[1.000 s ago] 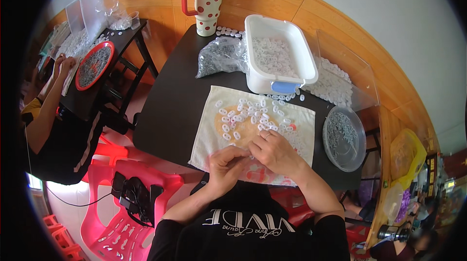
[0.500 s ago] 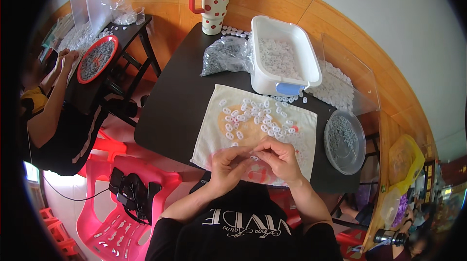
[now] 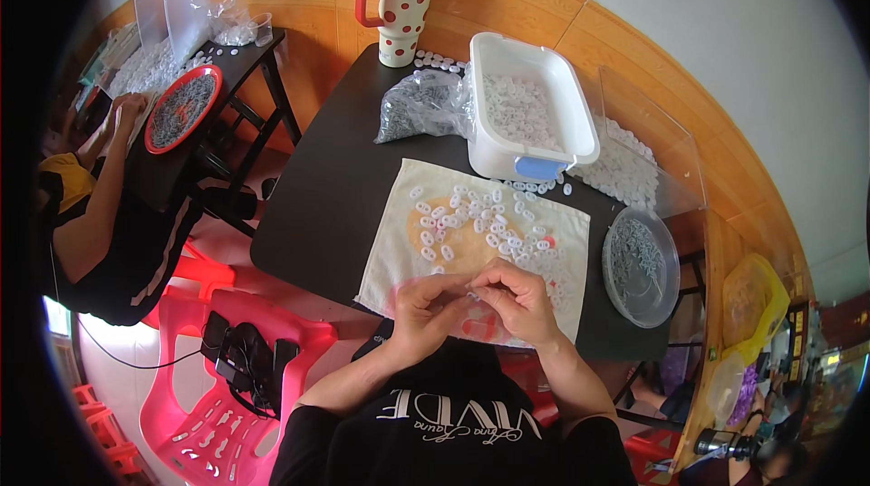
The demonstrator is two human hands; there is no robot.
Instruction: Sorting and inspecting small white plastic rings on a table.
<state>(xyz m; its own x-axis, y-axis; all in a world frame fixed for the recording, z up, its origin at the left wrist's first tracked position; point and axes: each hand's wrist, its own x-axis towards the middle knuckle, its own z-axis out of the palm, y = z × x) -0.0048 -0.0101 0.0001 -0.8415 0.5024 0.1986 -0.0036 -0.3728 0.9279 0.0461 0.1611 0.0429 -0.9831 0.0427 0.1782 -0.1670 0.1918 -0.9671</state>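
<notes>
"Where are our hands?"
"Our left hand (image 3: 426, 309) and right hand (image 3: 519, 303) meet over the near part of the towel (image 3: 385, 255), fingertips drawn together. Whether they grasp a small part between them, we cannot tell."
"And our white 2-holed oval pieces (image 3: 428, 253)?"
"Scattered across the towel's middle and far half."
"What do we see around the towel?"
"A round clear dish (image 3: 640, 316) of small gray parts to its right; beyond it, a white tub (image 3: 494, 160), a clear plastic bag (image 3: 421, 105) and a polka-dot tumbler (image 3: 404, 22)."
</notes>
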